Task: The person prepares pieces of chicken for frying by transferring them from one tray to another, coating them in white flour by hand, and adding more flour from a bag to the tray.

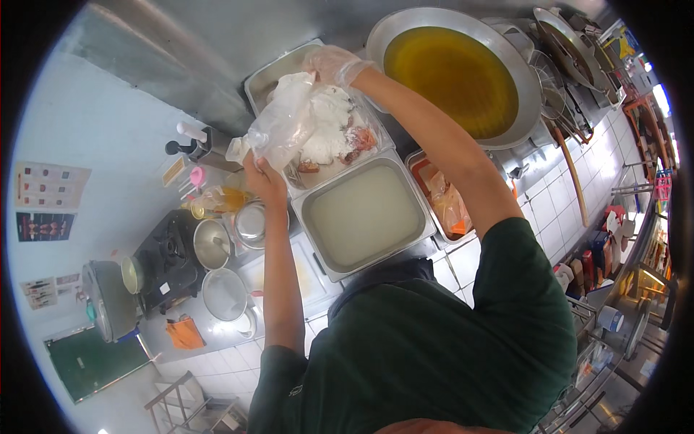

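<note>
My left hand [264, 174] is bare and grips the gathered lower end of a clear plastic bag [284, 127] with white powder in it. In a thin clear glove, my right hand [333, 64] is at the bag's other end, its fingertips partly hidden. The bag lies tilted over a steel tray [289, 53], where white powder [325, 130] covers pieces of raw meat [360, 139]. Nearer my body, touching that tray, sits a deep steel pan [363, 214] of cloudy pale liquid.
A large wok [455, 76] of yellow oil stands at the upper right. A tray with orange-red contents in plastic [447, 203] lies right of the pan. Steel bowls [211, 244], a strainer [224, 294], bottles and a black gas stove [169, 249] are at the left.
</note>
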A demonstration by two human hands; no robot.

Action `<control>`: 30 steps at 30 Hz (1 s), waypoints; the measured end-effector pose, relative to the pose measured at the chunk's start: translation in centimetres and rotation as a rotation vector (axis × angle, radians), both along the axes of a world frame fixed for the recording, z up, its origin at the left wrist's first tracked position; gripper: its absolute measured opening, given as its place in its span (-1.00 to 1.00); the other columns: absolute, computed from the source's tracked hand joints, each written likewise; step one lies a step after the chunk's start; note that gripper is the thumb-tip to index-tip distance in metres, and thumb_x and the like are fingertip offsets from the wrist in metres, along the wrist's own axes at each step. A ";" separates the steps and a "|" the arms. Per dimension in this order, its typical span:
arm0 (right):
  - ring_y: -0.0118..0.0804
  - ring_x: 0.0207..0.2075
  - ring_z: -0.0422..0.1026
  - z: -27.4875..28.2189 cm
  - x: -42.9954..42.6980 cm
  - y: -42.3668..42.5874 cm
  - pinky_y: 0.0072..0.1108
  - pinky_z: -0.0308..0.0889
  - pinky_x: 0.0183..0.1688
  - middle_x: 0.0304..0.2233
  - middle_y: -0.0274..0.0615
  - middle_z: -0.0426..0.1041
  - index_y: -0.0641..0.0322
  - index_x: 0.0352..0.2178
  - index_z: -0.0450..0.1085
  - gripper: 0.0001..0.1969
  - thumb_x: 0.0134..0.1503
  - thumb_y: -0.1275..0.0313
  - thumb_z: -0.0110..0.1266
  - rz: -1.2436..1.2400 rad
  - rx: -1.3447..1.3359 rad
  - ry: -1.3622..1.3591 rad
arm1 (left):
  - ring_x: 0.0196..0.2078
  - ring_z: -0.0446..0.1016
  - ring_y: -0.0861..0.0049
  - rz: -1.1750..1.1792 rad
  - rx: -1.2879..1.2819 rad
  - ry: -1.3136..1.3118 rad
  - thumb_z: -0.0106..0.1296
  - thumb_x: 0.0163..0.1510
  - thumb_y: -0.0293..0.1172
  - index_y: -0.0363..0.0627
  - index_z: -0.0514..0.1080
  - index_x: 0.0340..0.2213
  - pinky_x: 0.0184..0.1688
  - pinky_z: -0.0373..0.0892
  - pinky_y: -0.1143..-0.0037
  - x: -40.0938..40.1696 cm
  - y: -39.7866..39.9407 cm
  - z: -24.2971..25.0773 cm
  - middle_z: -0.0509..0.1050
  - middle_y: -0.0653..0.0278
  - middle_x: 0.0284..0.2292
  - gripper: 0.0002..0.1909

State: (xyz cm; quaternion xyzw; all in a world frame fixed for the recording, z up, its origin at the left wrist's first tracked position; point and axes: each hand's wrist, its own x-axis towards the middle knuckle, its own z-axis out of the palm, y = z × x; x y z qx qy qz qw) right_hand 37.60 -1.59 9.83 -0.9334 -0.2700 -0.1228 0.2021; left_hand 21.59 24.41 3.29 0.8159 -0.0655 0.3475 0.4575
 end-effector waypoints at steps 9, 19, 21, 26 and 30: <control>-0.01 -0.20 0.41 -7.1 -6.1 3.2 -0.31 0.29 -0.14 -0.37 -0.04 0.43 0.26 -0.37 0.39 -0.78 -0.06 0.37 0.13 -0.176 0.100 -0.094 | -0.17 0.43 0.19 -0.014 -0.075 0.084 -0.24 0.25 -0.30 -0.36 0.29 -0.08 -0.09 0.31 0.34 1.3 3.5 -6.1 0.42 -0.04 -0.22 -0.64; 0.03 -0.24 0.40 -6.4 -11.4 2.5 -0.30 0.28 -0.16 -0.38 0.00 0.42 0.18 -0.36 0.40 -0.82 0.00 0.34 0.05 -0.342 0.616 0.102 | -0.06 0.38 0.28 -0.156 -0.306 0.213 -0.10 0.17 -0.46 -0.34 0.27 -0.09 0.01 0.27 0.40 3.2 5.8 -8.2 0.39 0.00 -0.13 -0.71; 0.01 -0.20 0.40 -5.7 -11.4 2.8 -0.31 0.28 -0.12 -0.33 -0.02 0.43 0.17 -0.29 0.40 -0.79 0.01 0.36 0.06 -0.366 0.690 0.214 | -0.04 0.37 0.27 -0.097 -0.237 0.279 -0.06 0.15 -0.45 -0.33 0.24 -0.06 0.03 0.26 0.41 3.9 5.5 -8.4 0.37 -0.01 -0.10 -0.66; -0.08 -0.30 0.40 -5.2 -10.3 3.0 -0.39 0.31 -0.22 -0.38 -0.08 0.43 0.18 -0.34 0.36 -0.83 0.03 0.37 0.04 -0.318 0.691 0.005 | 0.05 0.31 0.24 -0.124 -0.302 0.319 -0.04 0.16 -0.35 -0.33 0.10 0.08 0.08 0.22 0.41 3.7 3.8 -8.5 0.29 -0.06 0.01 -0.48; -0.09 -0.32 0.40 -4.9 -8.9 4.4 -0.41 0.31 -0.21 -0.40 -0.09 0.42 0.18 -0.35 0.35 -0.87 0.04 0.42 0.02 -0.138 0.782 0.020 | 0.11 0.26 0.23 -0.121 -0.462 0.463 -0.13 0.22 -0.14 -0.34 -0.04 0.15 0.09 0.22 0.39 3.2 5.6 -10.3 0.20 -0.13 0.08 -0.35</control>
